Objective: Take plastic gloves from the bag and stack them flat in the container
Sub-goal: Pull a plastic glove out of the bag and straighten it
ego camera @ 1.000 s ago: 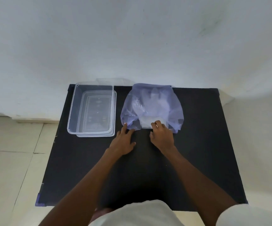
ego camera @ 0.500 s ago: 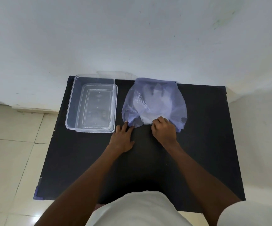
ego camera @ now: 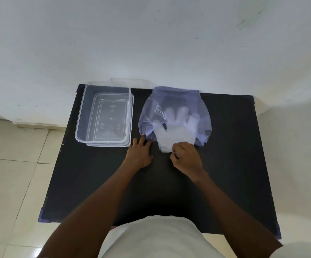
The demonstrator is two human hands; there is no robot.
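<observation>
Looking down at a black table (ego camera: pixel 87 183) pushed up against a white wall (ego camera: pixel 151 43), with pale floor tiles (ego camera: pixel 11 174) off to the left side. Right hand (ego camera: pixel 187 158) is pinching the near edge of a whitish glove (ego camera: pixel 173 138), fingers curled tight around it, and that glove is sticking partway out of the mouth of the bag (ego camera: pixel 175 101). The bag is thin bluish see-through plastic, lying flat on the far middle of the table with its opening facing the person. You can make out the pale finger shapes of a glove through the plastic further in, but honestly can't tell how many gloves are in there. Left hand (ego camera: pixel 139 153) is flat on the table, fingers spread a bit, with the fingertips (ego camera: pixel 143 137) pressing on the bag's near left corner. The container (ego camera: pixel 80 127) is a clear rectangular tub sitting on the far left of the table, just beside the bag but not touching it, and it looks like it's resting on its own clear lid. Nothing is in it from what I can see, just the moulded marks on the bottom. Both forearms are bare, and a bit of white shirt (ego camera: pixel 160 239) shows at the bottom edge.
</observation>
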